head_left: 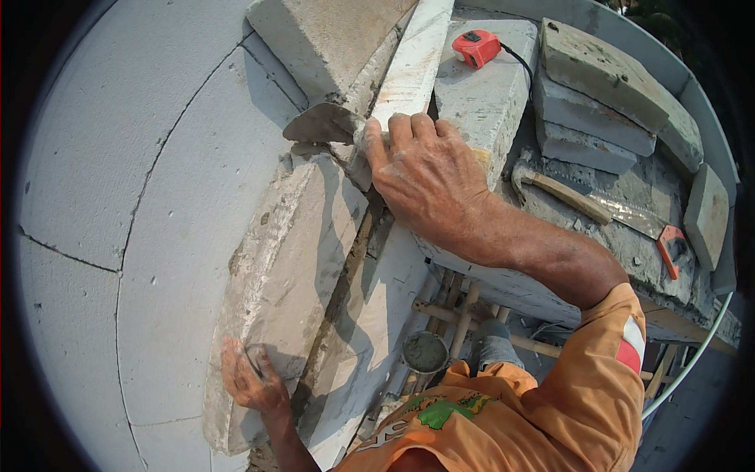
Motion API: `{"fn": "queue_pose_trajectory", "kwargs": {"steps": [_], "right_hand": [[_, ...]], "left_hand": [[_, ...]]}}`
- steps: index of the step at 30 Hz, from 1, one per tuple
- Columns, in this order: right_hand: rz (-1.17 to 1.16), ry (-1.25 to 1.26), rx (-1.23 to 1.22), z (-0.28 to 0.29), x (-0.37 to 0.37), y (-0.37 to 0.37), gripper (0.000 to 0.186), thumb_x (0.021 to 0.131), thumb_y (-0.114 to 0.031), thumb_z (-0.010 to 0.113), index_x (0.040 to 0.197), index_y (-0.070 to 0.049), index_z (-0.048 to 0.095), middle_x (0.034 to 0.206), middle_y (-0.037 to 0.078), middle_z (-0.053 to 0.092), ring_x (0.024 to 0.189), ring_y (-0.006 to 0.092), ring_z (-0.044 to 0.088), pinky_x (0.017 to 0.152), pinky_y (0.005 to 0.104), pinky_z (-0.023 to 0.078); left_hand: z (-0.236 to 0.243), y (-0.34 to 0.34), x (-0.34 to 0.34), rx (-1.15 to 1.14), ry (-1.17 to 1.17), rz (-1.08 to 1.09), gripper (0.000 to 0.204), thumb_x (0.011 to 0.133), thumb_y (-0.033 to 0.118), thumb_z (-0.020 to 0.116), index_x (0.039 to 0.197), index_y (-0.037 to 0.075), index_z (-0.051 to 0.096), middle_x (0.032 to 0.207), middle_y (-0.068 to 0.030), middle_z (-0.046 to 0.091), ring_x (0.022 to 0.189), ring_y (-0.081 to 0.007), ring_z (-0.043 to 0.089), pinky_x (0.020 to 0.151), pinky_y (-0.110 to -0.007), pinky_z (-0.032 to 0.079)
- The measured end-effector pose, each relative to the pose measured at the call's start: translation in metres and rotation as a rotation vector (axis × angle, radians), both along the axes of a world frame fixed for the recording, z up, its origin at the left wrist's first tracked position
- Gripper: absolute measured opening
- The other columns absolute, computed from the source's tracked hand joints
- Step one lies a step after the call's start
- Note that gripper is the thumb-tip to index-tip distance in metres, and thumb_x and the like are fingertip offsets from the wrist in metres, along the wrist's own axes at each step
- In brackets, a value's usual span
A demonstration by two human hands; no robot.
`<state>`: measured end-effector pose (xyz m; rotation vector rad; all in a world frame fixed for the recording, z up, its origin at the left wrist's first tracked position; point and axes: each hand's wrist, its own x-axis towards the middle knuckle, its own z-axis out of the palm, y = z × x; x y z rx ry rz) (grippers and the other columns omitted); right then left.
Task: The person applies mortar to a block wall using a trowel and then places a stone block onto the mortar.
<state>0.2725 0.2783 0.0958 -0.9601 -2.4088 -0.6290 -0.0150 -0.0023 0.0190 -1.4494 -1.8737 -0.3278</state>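
My right hand is closed around a trowel, its fingers wrapped over the grip. The trowel's grey metal blade sticks out to the left, at the joint between two pale blocks. Below it lies a long, rough grey-white block, set along the wall top. Near that block's lower end rests my left hand, fingers apart on its surface, holding nothing. Beyond the blade another block stands at an angle. A long white board or strip runs away from beside my right hand.
A red tape measure sits on a pale block. To the right are stacked blocks, a wooden-handled tool and a saw with an orange handle. Below, a bucket of grey mortar stands by poles. A white block wall fills the left.
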Motion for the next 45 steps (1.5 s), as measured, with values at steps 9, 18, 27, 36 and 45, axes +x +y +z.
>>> {"fn": "queue_pose_trajectory", "kwargs": {"steps": [9,18,27,36,45], "right_hand": [[0.004,0.030,0.065,0.021,0.000,-0.018,0.039,0.082,-0.002,0.065,0.117,0.014,0.062,0.083,0.021,0.064,0.080,0.0224,0.064,0.063,0.0314,0.053],[0.033,-0.115,0.022,0.026,-0.017,0.010,0.016,0.082,-0.006,0.068,0.091,0.006,0.072,0.075,0.015,0.063,0.073,0.0158,0.060,0.057,0.0281,0.047],[-0.020,-0.118,0.010,0.024,-0.018,-0.001,0.017,0.081,-0.010,0.069,0.088,0.006,0.072,0.074,0.013,0.062,0.069,0.0136,0.056,0.053,0.0283,0.043],[-0.019,-0.077,-0.011,0.019,-0.006,-0.003,0.016,0.081,-0.009,0.069,0.086,0.006,0.072,0.072,0.012,0.062,0.070,0.0137,0.057,0.055,0.0274,0.044],[-0.041,0.336,-0.156,0.039,0.033,-0.049,0.056,0.081,-0.006,0.070,0.133,0.003,0.053,0.089,0.016,0.060,0.078,0.0259,0.063,0.065,0.0381,0.054]], "left_hand": [[0.004,0.000,0.000,0.006,-0.031,-0.037,0.036,0.089,0.011,0.072,0.121,-0.002,0.063,0.129,-0.0184,0.062,0.124,-0.0346,0.056,0.105,-0.045,0.043],[0.004,0.005,0.005,0.016,-0.010,-0.029,0.035,0.088,0.010,0.072,0.120,-0.001,0.062,0.124,-0.0183,0.065,0.121,-0.0360,0.059,0.105,-0.046,0.042],[0.003,0.004,0.005,0.016,-0.003,-0.025,0.036,0.089,0.010,0.072,0.122,-0.001,0.061,0.126,-0.0176,0.064,0.123,-0.0344,0.057,0.105,-0.044,0.042],[0.001,0.004,0.003,0.033,-0.017,-0.056,0.035,0.088,0.007,0.072,0.121,-0.003,0.063,0.129,-0.0213,0.062,0.123,-0.0352,0.057,0.104,-0.046,0.044],[0.000,0.001,-0.002,0.043,0.015,-0.054,0.039,0.089,0.011,0.073,0.124,-0.002,0.062,0.127,-0.0198,0.064,0.121,-0.0358,0.060,0.105,-0.047,0.044]]}}
